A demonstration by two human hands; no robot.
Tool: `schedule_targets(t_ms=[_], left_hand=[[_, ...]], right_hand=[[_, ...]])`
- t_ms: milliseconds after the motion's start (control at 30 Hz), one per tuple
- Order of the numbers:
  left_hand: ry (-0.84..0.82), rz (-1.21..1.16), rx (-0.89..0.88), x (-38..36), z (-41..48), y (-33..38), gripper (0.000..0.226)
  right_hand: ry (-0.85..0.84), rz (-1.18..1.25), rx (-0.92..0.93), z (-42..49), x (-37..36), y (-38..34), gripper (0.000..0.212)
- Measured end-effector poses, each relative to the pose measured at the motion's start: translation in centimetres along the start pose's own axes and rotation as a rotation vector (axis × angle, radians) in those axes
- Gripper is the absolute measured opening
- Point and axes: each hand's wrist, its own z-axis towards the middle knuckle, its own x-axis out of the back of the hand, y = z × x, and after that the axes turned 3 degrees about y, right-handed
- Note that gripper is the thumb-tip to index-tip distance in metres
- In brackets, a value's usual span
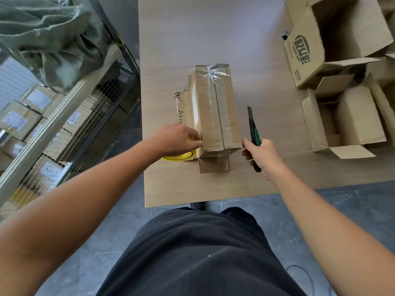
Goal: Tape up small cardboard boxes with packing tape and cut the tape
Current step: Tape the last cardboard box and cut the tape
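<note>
A small cardboard box [215, 110] lies lengthwise on the wooden table [192, 39], its two top flaps folded shut and clear tape across its far end. My left hand [176, 138] rests at the box's near left corner, over a yellow roll of packing tape [181, 155] that it partly hides. My right hand [261, 155] is just right of the box's near corner and grips a green and black utility knife [254, 131], blade end pointing away from me. A short flap sticks out from under the box's near end.
Several open cardboard boxes [333, 45] crowd the table's right side. A wire-mesh cage trolley [70, 124] with labelled cartons and a grey cloth stands left of the table. The table's near edge is just in front of my legs.
</note>
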Motion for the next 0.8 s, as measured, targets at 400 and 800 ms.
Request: schedule_targets(t_ms=[400, 800], left_hand=[[0.078, -0.3, 0.114, -1.8, -2.0, -0.1, 0.034], [0.048, -0.367, 0.204, -3.7, -3.6, -3.1, 0.031]], right_hand=[[-0.217, -0.537, 0.378, -5.4, -6.4, -6.5, 0.04], [-0.224, -0.718, 0.395, -5.4, -8.6, -5.1, 0.041]])
